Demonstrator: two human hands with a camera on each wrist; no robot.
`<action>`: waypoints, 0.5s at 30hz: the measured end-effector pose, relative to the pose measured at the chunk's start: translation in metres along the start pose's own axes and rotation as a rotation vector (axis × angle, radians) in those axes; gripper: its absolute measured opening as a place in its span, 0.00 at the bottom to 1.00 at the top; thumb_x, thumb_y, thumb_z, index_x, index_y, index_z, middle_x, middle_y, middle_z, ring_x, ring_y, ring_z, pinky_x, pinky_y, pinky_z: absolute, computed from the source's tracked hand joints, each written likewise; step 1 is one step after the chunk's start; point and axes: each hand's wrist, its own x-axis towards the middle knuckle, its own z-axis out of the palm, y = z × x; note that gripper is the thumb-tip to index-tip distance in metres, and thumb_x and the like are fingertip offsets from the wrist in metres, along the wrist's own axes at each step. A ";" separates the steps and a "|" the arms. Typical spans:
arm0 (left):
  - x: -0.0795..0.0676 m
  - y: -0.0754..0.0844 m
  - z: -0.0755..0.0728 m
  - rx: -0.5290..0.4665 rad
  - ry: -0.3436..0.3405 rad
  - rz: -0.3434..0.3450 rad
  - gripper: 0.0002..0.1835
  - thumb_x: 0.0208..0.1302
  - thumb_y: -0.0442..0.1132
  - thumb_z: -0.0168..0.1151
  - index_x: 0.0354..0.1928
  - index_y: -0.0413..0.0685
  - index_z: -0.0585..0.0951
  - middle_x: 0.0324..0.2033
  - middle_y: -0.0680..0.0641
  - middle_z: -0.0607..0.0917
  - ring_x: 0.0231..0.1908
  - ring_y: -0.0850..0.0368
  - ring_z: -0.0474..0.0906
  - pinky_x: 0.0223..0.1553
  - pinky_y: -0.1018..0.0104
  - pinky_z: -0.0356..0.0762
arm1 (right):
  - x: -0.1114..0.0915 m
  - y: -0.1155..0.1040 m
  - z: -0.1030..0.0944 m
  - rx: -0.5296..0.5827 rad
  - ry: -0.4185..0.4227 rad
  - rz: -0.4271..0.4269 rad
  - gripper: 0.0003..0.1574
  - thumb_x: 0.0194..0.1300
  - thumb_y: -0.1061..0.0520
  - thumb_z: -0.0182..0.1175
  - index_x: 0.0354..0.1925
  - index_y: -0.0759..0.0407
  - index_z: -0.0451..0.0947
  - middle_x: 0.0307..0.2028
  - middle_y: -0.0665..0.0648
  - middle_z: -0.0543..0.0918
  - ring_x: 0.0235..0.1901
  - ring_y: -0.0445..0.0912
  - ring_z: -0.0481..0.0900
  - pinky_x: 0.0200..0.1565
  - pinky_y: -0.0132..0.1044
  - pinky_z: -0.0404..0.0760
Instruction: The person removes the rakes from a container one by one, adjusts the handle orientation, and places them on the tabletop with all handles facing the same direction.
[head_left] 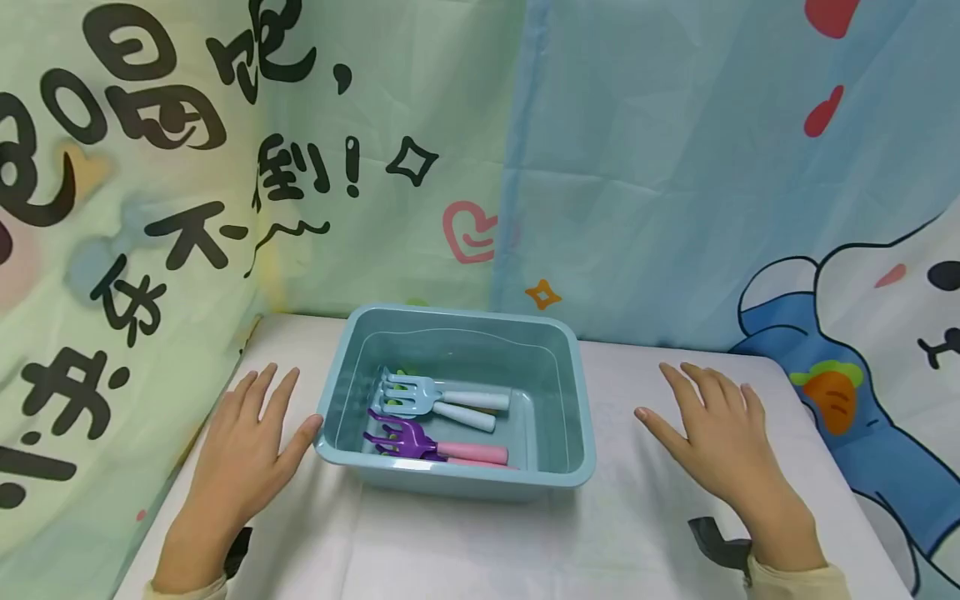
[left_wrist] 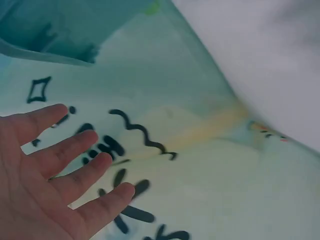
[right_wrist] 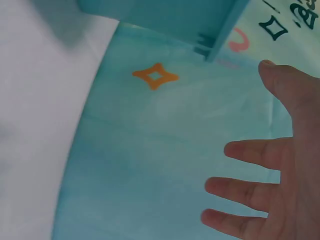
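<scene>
A blue-green plastic basin (head_left: 455,481) stands on the white-covered table. Inside, toward its left side, lie light blue toy hand forks (head_left: 411,393) with white handles, and in front of them purple toy hand forks (head_left: 408,437) with pink handles. Something green beneath them is mostly covered. My left hand (head_left: 243,446) is spread at the basin's left, its thumb tip by the rim; whether they touch I cannot tell. To the right of the basin and apart from it, my right hand (head_left: 716,433) has its fingers spread and holds nothing.
Behind the white tabletop (head_left: 465,550) hangs a printed cloth (head_left: 637,208) with lettering and a cartoon animal, which also runs along the left side. The basin's outer wall shows in the left wrist view (left_wrist: 45,57) and right wrist view (right_wrist: 160,20).
</scene>
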 end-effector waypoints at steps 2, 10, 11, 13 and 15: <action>0.005 0.006 -0.002 -0.006 -0.017 0.009 0.36 0.73 0.61 0.50 0.70 0.39 0.68 0.66 0.30 0.68 0.67 0.30 0.60 0.66 0.38 0.56 | 0.006 -0.003 -0.006 -0.004 0.004 -0.023 0.46 0.68 0.36 0.61 0.70 0.65 0.64 0.64 0.75 0.66 0.62 0.73 0.60 0.63 0.77 0.44; 0.025 0.026 -0.003 0.006 -0.126 0.045 0.42 0.71 0.65 0.50 0.73 0.40 0.65 0.71 0.33 0.62 0.71 0.33 0.54 0.70 0.39 0.51 | 0.034 -0.024 -0.038 -0.001 0.010 -0.152 0.42 0.68 0.40 0.63 0.67 0.67 0.68 0.60 0.73 0.73 0.58 0.72 0.68 0.57 0.74 0.61; 0.027 0.029 -0.003 0.002 -0.138 0.048 0.42 0.71 0.65 0.50 0.73 0.40 0.64 0.72 0.33 0.61 0.71 0.33 0.53 0.70 0.39 0.50 | 0.038 -0.028 -0.042 0.006 0.001 -0.169 0.41 0.69 0.40 0.62 0.67 0.67 0.69 0.59 0.73 0.74 0.58 0.71 0.69 0.57 0.74 0.62; 0.030 0.034 -0.001 -0.009 -0.154 0.061 0.43 0.71 0.66 0.49 0.74 0.40 0.64 0.72 0.34 0.60 0.72 0.33 0.52 0.70 0.39 0.49 | 0.046 -0.036 -0.049 0.022 -0.017 -0.202 0.39 0.70 0.41 0.62 0.67 0.66 0.69 0.59 0.72 0.75 0.57 0.70 0.71 0.56 0.73 0.64; 0.033 0.039 0.002 -0.015 -0.160 0.082 0.44 0.70 0.68 0.49 0.74 0.41 0.64 0.73 0.34 0.60 0.72 0.34 0.51 0.71 0.40 0.50 | 0.055 -0.044 -0.055 0.043 -0.029 -0.233 0.38 0.70 0.43 0.62 0.67 0.65 0.70 0.58 0.70 0.76 0.57 0.68 0.73 0.56 0.71 0.67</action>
